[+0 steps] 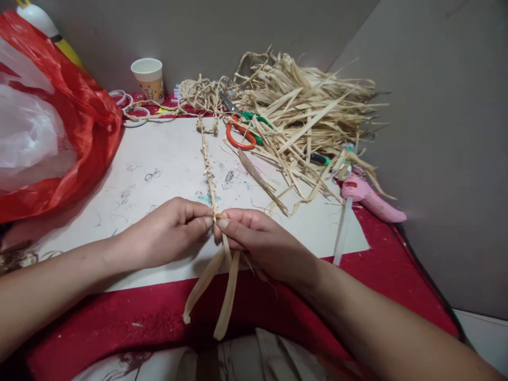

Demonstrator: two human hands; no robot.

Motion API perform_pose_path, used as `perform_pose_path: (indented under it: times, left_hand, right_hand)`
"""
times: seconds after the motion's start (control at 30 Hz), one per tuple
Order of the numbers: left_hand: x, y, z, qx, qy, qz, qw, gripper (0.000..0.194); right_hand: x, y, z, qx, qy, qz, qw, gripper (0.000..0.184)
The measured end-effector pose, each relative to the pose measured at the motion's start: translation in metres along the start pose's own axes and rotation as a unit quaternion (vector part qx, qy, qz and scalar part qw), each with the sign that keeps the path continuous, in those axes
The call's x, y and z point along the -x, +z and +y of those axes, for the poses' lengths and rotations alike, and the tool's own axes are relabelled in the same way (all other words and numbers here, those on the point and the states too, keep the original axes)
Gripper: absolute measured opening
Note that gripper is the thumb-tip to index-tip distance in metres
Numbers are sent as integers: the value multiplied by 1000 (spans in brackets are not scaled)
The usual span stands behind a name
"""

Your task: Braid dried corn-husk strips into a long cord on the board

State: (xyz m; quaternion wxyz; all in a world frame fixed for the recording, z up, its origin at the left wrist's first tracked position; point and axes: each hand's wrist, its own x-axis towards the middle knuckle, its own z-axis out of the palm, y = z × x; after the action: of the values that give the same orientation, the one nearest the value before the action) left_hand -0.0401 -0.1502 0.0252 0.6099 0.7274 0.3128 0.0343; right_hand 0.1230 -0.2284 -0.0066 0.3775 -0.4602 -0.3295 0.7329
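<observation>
Cord (208,172) over white board (170,151) on bench (159,312); left hand (174,233) and right hand (260,238) both pinching its near end; loose strips (228,304) hang below. Risk: slackened pinch could let cord unravel; strips look dry, might split if pulled hard

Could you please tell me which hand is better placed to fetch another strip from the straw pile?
Probably the right hand: the straw pile lies ahead on its side, farther from the left hand. Both pinch the cord.
</observation>
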Motion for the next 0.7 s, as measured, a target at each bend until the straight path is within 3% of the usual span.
perform_pose_path:
  times: [0.17,0.47,0.7]
  left_hand:
    - [0,0,-1,-139,14,55,989,25]
    - [-8,1,-3,97,-51,-4,994,21]
    - [-10,2,-14,76,-45,1,996,23]
  right_hand:
    - [-2,-4,-2,119,-37,9,992,23]
    - [-2,1,-5,257,-69,57,962,21]
    - [-4,2,0,399,-153,86,900,24]
